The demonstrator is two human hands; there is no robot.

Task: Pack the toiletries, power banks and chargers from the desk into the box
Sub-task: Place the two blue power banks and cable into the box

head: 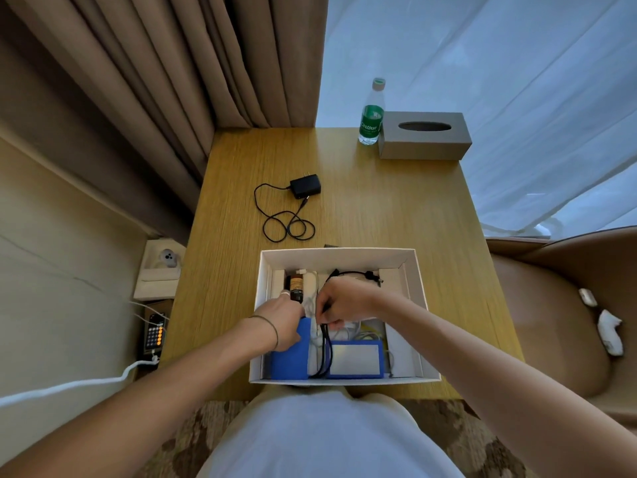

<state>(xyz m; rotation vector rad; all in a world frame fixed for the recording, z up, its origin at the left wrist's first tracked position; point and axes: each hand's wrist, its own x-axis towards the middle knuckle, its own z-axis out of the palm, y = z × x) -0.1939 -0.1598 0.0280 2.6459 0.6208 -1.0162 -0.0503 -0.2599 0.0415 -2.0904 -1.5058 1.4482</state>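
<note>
A white box (418, 298) sits at the near edge of the wooden desk (396, 208). Inside it lie two blue power banks (355, 360), a brown bottle (295, 286), white cables and a black cable (325, 353). Both hands are inside the box. My left hand (281, 320) rests on the left blue power bank (289, 360), fingers curled near the bottle. My right hand (344, 303) pinches the black cable at the box's middle. A black charger (305, 187) with its coiled cord (287, 222) lies on the desk beyond the box.
A green-labelled water bottle (371, 115) and a grey tissue box (424, 136) stand at the desk's far right. Curtains hang behind. A phone (155, 334) and a wall socket (165, 260) are left of the desk; a tan chair (558, 305) is on the right.
</note>
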